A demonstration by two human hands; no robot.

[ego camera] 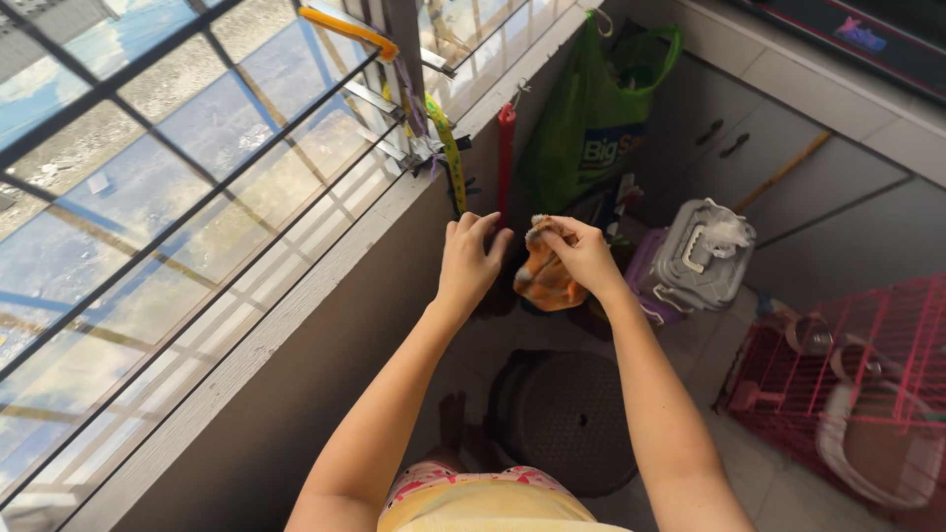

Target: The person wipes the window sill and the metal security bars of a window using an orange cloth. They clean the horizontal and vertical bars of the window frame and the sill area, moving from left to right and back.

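One green bag (591,128) hangs by the window ledge (296,315); one grey-lidded carrier (695,256), one pink cage (857,374) and one dark stool (572,419) occupy the floor. The right hand (581,254) pinches the top of one orange cloth (545,281), hanging with its long axis vertical. The left hand (471,258), fingers curled, holds nothing discernible.

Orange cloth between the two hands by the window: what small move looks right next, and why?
Probably bring the left hand across to take the near edge of the orange cloth. Only the right hand pinches it, at the top, and the rest hangs bunched below. The left hand sits just beside it with curled fingers, seemingly holding nothing, though its palm is hidden.
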